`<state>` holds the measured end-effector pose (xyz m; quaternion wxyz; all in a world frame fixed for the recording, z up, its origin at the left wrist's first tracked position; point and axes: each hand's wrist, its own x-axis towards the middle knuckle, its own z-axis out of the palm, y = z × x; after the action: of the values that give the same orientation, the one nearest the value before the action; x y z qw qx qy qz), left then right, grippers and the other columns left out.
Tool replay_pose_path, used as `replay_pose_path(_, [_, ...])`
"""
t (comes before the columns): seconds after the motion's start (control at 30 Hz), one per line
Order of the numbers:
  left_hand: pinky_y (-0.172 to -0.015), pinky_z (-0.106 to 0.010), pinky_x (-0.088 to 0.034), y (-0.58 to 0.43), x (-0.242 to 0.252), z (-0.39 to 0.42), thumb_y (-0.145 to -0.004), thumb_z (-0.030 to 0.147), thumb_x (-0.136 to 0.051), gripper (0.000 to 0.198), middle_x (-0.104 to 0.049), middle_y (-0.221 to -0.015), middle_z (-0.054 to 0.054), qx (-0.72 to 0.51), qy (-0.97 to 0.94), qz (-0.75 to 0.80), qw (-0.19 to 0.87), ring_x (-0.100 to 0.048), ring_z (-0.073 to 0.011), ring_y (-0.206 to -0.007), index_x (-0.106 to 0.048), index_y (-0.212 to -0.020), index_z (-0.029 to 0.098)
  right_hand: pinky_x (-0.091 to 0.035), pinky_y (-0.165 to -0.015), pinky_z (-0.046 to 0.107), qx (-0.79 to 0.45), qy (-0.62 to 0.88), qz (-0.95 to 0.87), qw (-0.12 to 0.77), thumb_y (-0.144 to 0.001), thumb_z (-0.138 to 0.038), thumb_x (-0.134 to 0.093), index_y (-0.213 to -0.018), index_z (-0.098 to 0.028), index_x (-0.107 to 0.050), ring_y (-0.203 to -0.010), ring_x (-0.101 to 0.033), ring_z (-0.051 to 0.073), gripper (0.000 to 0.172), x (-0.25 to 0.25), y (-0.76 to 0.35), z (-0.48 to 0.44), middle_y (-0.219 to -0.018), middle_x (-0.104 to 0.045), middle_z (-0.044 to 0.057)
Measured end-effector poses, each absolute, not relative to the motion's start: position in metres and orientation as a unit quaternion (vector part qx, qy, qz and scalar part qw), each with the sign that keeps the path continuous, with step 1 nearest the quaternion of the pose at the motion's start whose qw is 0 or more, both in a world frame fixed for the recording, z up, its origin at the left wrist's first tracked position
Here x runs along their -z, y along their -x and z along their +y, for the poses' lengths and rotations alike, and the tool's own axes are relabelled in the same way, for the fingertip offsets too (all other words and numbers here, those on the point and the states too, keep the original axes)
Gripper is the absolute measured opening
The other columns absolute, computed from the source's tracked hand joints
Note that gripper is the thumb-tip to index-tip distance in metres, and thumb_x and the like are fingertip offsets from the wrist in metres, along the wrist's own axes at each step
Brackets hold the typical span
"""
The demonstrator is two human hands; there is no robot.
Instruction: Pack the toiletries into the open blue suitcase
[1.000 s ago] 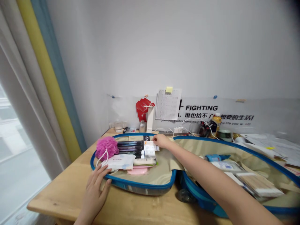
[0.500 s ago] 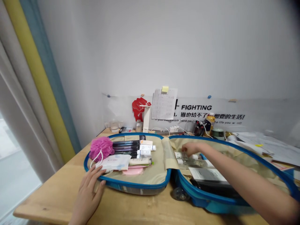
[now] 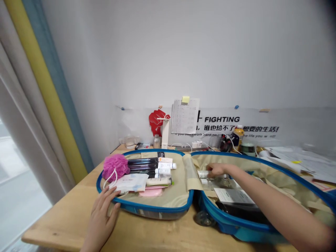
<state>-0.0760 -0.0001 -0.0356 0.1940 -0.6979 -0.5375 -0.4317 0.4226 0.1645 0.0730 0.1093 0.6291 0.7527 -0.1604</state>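
An open suitcase with blue rims lies on the wooden table. My left hand [image 3: 103, 215] rests with fingers spread at the left half's front rim [image 3: 147, 207], fingertips by a white packet [image 3: 131, 182]. My right hand [image 3: 217, 170] reaches into the right half, fingers curled over a small white bottle [image 3: 203, 174] lying flat. Beside it lie a clear bottle [image 3: 219, 182] and a grey-and-white box [image 3: 232, 196]. The left half holds a pink bath puff [image 3: 115, 166], dark slim packs [image 3: 141, 163], several white tubes [image 3: 163, 172] and a pink item [image 3: 151, 191].
Behind the suitcase stand a white lamp [image 3: 165, 134], a glass jar [image 3: 156, 141], a power strip [image 3: 196, 144] and a yellow-labelled bottle [image 3: 238, 135]. Papers [image 3: 296, 161] spread at the right. A curtain [image 3: 56, 98] hangs at the left.
The view has shifted slightly, moving the scene a little to the right. My right hand stays at the white bottle, a touch lower. The left hand keeps its place on the rim.
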Motion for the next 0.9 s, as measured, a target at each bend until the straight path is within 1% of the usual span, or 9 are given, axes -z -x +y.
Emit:
replay_pose_path(0.2, [-0.102,-0.048,-0.043,0.074,0.036,0.0,-0.092,0.038,-0.046,0.032,-0.062,-0.124,-0.008,0.427,0.701,-0.535,0.2,-0.05,-0.0286,-0.125,-0.057,-0.118,0.025,-0.052,-0.084,0.037,0.194,-0.634,0.739,0.115,-0.089,-0.039,-0.057,-0.107,-0.017,-0.062,-0.096,-0.061,0.016,0.029,-0.089,-0.42,0.151,-0.109,-0.063,0.005])
replay_pose_path(0.33, [-0.1,-0.048,-0.044,0.074,0.035,0.0,-0.092,0.037,-0.046,0.03,-0.063,-0.123,-0.008,0.432,0.7,-0.53,0.206,-0.05,-0.0285,-0.124,-0.057,-0.117,0.025,-0.052,-0.073,0.03,0.207,-0.639,0.739,0.055,-0.088,-0.042,-0.059,-0.095,-0.016,-0.063,-0.079,-0.06,0.012,0.027,-0.117,-0.425,0.138,-0.093,-0.065,0.003])
replay_pose_path(0.43, [-0.1,-0.048,-0.044,0.073,0.033,-0.001,-0.092,0.037,-0.046,0.03,-0.062,-0.124,-0.008,0.434,0.699,-0.533,0.197,-0.05,-0.0283,-0.125,-0.057,-0.117,0.025,-0.047,-0.057,0.027,0.198,-0.647,0.736,-0.03,-0.086,-0.053,-0.052,-0.097,-0.016,-0.063,-0.066,-0.06,0.014,0.04,-0.147,-0.428,0.127,-0.084,-0.066,0.008])
replay_pose_path(0.5, [-0.101,-0.048,-0.043,0.072,0.033,-0.001,-0.092,0.037,-0.046,0.03,-0.063,-0.124,-0.008,0.433,0.699,-0.536,0.189,-0.05,-0.0281,-0.126,-0.057,-0.117,0.025,-0.044,-0.052,0.029,0.18,-0.643,0.74,-0.088,-0.086,-0.061,-0.042,-0.107,-0.015,-0.061,-0.065,-0.061,0.017,0.054,-0.164,-0.42,0.122,-0.084,-0.066,0.011])
replay_pose_path(0.6, [-0.101,-0.049,-0.044,0.071,0.033,-0.001,-0.092,0.037,-0.046,0.03,-0.063,-0.124,-0.008,0.434,0.698,-0.537,0.188,-0.05,-0.0282,-0.125,-0.058,-0.117,0.025,-0.048,-0.06,0.031,0.16,-0.603,0.77,-0.136,-0.086,-0.059,-0.04,-0.125,-0.017,-0.054,-0.074,-0.064,0.02,0.058,-0.175,-0.384,0.121,-0.1,-0.068,0.012])
replay_pose_path(0.67, [-0.1,-0.05,-0.045,0.07,0.032,-0.001,-0.092,0.037,-0.046,0.03,-0.063,-0.123,-0.009,0.435,0.698,-0.536,0.191,-0.05,-0.0287,-0.125,-0.058,-0.116,0.024,-0.051,-0.077,0.034,0.157,-0.553,0.807,-0.139,-0.084,-0.051,-0.051,-0.13,-0.019,-0.052,-0.09,-0.065,0.021,0.056,-0.172,-0.345,0.123,-0.115,-0.066,0.01])
replay_pose_path(0.73, [-0.099,-0.05,-0.045,0.07,0.031,-0.002,-0.092,0.037,-0.046,0.03,-0.063,-0.123,-0.009,0.435,0.698,-0.536,0.192,-0.05,-0.029,-0.125,-0.058,-0.116,0.024,-0.047,-0.094,0.037,0.156,-0.494,0.846,-0.126,-0.081,-0.043,-0.06,-0.129,-0.02,-0.053,-0.107,-0.06,0.022,0.054,-0.163,-0.3,0.125,-0.126,-0.061,0.009])
replay_pose_path(0.77, [-0.098,-0.05,-0.046,0.07,0.031,-0.002,-0.092,0.036,-0.046,0.029,-0.063,-0.122,-0.009,0.434,0.698,-0.536,0.192,-0.05,-0.029,-0.125,-0.058,-0.116,0.024,-0.045,-0.098,0.04,0.155,-0.467,0.863,-0.114,-0.082,-0.041,-0.062,-0.129,-0.02,-0.053,-0.112,-0.058,0.022,0.052,-0.156,-0.277,0.125,-0.128,-0.059,0.009])
replay_pose_path(0.9, [-0.099,-0.05,-0.046,0.07,0.03,-0.003,-0.092,0.036,-0.046,0.029,-0.064,-0.122,-0.008,0.432,0.699,-0.538,0.188,-0.051,-0.0284,-0.125,-0.059,-0.116,0.024,-0.048,-0.095,0.044,0.147,-0.396,0.904,-0.065,-0.09,-0.041,-0.056,-0.122,-0.02,-0.057,-0.11,-0.057,0.02,0.039,-0.128,-0.198,0.13,-0.124,-0.058,0.008])
